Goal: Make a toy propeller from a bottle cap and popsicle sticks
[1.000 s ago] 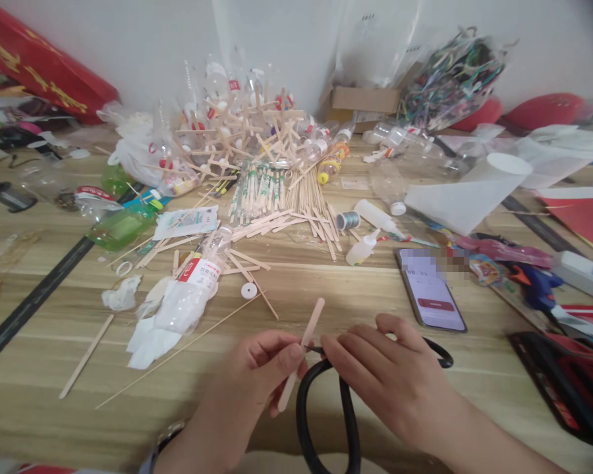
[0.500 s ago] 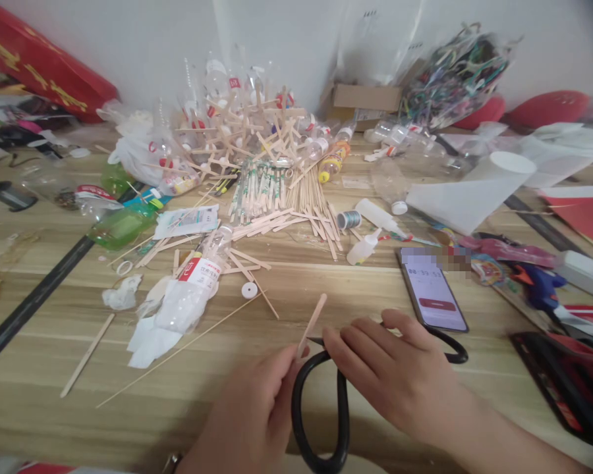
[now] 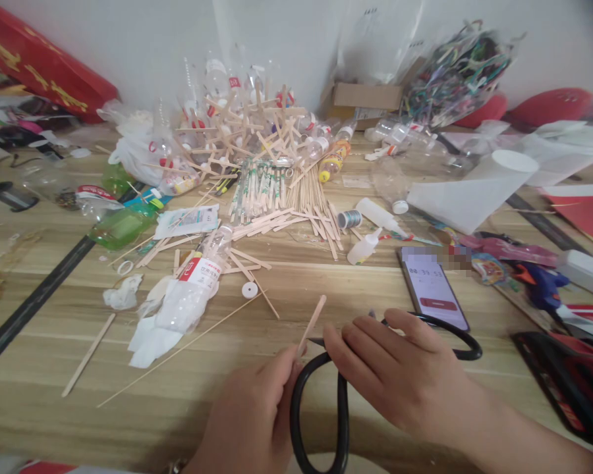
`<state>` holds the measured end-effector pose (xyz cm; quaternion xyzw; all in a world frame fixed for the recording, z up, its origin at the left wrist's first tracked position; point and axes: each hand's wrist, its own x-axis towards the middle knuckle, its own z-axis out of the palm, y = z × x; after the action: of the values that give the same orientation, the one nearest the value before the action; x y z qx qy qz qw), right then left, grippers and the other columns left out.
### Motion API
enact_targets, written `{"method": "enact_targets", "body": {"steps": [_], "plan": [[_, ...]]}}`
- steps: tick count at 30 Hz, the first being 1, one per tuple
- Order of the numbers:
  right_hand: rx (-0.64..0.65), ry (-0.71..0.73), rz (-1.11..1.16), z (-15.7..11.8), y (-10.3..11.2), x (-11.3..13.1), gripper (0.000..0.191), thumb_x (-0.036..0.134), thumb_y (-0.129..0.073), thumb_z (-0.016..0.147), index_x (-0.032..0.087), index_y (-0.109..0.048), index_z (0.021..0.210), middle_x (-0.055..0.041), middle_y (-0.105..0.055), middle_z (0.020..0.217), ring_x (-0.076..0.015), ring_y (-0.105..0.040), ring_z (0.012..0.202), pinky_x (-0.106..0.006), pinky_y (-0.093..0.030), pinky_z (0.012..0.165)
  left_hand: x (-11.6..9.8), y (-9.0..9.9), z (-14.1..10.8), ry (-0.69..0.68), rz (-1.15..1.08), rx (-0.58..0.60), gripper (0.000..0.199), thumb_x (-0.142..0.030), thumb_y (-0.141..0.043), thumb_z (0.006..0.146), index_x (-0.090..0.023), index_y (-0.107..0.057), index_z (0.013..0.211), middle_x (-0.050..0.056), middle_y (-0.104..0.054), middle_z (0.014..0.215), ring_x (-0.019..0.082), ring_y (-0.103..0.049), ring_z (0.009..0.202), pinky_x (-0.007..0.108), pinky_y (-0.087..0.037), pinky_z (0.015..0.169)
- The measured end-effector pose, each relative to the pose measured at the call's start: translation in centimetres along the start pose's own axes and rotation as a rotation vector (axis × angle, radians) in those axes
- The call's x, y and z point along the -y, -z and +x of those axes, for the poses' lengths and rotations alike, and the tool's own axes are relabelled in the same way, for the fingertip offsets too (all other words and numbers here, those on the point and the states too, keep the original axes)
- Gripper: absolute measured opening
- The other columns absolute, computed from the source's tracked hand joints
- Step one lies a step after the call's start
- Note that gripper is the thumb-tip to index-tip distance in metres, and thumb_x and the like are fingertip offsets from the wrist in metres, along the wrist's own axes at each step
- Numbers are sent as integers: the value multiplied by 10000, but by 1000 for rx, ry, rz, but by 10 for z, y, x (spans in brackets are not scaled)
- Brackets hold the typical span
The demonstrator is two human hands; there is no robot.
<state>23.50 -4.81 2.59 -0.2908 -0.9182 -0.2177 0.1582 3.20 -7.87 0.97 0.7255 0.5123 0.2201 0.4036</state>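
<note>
Scissors [image 3: 343, 398] hang over a cluttered, possibly wooden table [image 3: 158, 415] (pale wall [image 3: 158, 46] behind).

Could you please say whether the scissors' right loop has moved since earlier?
Yes, rightward: the right loop now reaches past the lower-right corner of the phone.

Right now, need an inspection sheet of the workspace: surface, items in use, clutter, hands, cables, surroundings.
Surface: wood-grain tabletop, black strip running across its left side.
Items in use: craft stick, black-handled scissors; blade tip beside the craft stick, contact unclear.
Clutter: heavy; jumble of plastic bottles and wooden sticks at back, labelled water bottle, wire spool, phone, blue glue gun.
Hands: left hand grips the craft stick; right hand holds the scissors.
Cables: none clearly made out.
Surroundings: pale wall, cardboard box, red banner.
</note>
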Motion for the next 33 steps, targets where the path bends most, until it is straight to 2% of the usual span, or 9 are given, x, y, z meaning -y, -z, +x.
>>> {"method": "enact_targets", "body": {"steps": [3, 10, 14, 18, 21, 24, 27, 30, 33], "plan": [[11, 8, 25, -1, 0, -1, 460, 39, -241, 976, 117, -693, 936, -36, -701, 704, -148, -581, 625, -348, -360, 734, -2, -1, 0, 23, 12, -2, 273, -260, -401, 939, -232, -662, 1015, 50, -738, 773, 227, -705, 730, 270, -528, 665], [12, 28, 28, -2, 0, -3, 475, 44, -223, 983, 131, -688, 936, -34, -697, 700, -149, -587, 633, -344, -362, 738, -1, -2, 0, -2, 49, -5, 274, -232, -407, 930, -230, -656, 1046, 57, -755, 837, 224, -712, 752, 268, -533, 670], [28, 55, 62, -1, 1, -6, 432, 54, -251, 981, 126, -675, 943, -37, -691, 712, -156, -575, 629, -352, -353, 735, 5, -4, -3, -63, 137, -26, 321, -205, -385, 937, -228, -614, 1160, 62, -763, 920, 221, -720, 816, 268, -542, 690], [85, 7, 183, 0, -2, -8, 406, 53, -266, 969, 146, -652, 886, -23, -651, 662, -162, -565, 619, -351, -334, 745, 14, -8, -5, -142, 298, -30, 357, -197, -391, 932, -203, -551, 1252, 82, -754, 1025, 235, -725, 850, 308, -558, 728], [129, -108, 376, -1, -9, -4, 352, 29, -307, 924, 171, -617, 833, -1, -620, 631, -153, -550, 584, -332, -332, 716, 16, -11, -4, -199, 390, -58, 330, -184, -353, 943, -176, -562, 1198, 80, -754, 919, 242, -729, 769, 329, -564, 677], [174, -260, 616, -3, -16, 3, 276, 41, -364, 902, 188, -589, 839, 5, -643, 667, -141, -585, 599, -307, -350, 688, 13, -13, -1, -211, 479, -140, 305, -133, -324, 943, -193, -586, 1086, 41, -729, 751, 228, -711, 636, 304, -528, 536], [165, -426, 792, -1, -21, 10, 231, 106, -402, 939, 196, -563, 800, 11, -641, 662, -132, -594, 591, -274, -375, 627, 10, -15, 3, -260, 562, -240, 293, -92, -319, 930, -163, -565, 1072, 47, -732, 728, 216, -700, 573, 293, -498, 475], [198, -643, 1013, 4, -21, 15, 327, 202, -411, 956, 204, -510, 643, 23, -571, 556, -116, -539, 508, -234, -364, 510, 10, -17, 7, -329, 635, -318, 273, -79, -319, 926, -125, -542, 1077, 60, -731, 709, 206, -700, 553, 282, -493, 463], [351, -844, 1356, 8, -20, 17, 457, 333, -407, 969, 203, -488, 538, 14, -555, 491, -107, -505, 465, -219, -376, 482, 11, -19, 11, -349, 745, -410, 270, -52, -311, 934, -131, -550, 1029, 30, -693, 613, 188, -672, 484, 264, -463, 427]]}}
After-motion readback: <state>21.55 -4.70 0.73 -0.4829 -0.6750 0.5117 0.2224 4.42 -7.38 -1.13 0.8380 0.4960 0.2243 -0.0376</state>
